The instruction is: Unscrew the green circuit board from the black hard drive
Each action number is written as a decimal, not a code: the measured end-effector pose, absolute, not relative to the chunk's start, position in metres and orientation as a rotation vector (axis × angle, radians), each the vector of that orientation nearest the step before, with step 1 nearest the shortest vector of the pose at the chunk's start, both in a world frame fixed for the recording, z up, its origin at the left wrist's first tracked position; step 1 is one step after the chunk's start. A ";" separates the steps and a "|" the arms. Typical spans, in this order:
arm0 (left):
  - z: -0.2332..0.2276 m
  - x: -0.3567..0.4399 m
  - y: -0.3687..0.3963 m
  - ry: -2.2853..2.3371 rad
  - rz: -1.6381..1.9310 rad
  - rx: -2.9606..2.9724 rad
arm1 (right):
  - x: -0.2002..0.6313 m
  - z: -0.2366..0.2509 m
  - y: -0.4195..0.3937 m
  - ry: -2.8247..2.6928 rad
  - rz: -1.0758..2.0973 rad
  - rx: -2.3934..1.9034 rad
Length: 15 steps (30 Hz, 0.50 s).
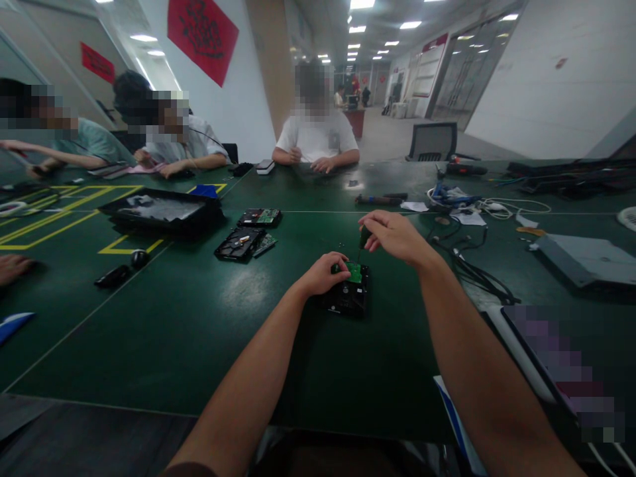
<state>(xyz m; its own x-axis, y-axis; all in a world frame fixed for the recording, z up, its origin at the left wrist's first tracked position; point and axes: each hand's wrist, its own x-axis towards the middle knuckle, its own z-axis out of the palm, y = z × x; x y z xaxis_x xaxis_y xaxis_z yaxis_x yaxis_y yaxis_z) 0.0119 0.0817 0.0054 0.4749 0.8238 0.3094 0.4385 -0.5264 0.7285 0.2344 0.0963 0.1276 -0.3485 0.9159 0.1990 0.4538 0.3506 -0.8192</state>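
Observation:
A hard drive (346,299) lies flat on the green table in front of me, its green circuit board (354,272) facing up at the far end. My left hand (326,272) is closed on the drive's left side, with the fingertips at the board. Above the far right part of the drive, my right hand (390,233) is closed round the dark handle of a screwdriver (364,236). Its thin shaft points down at the board; whether the tip sits in a screw is too small to tell. A few tiny screws (342,245) lie just beyond the drive.
Left of centre are two more hard drives (259,216) (238,244), a loose circuit board (265,245) and a black tray (161,211). Cables (477,268), a grey metal box (589,260) and a tablet-like device (551,358) occupy the right. Several people sit around the table.

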 end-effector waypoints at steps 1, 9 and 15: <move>0.005 0.012 0.082 1.038 0.886 2.156 | 0.235 0.128 0.096 -1.949 0.878 -1.196; 0.006 0.012 0.082 1.050 0.880 2.146 | 0.234 0.136 0.088 -1.957 0.611 -1.349; 0.006 0.013 0.082 1.035 0.891 2.165 | 0.231 0.132 0.090 -1.975 0.750 -1.252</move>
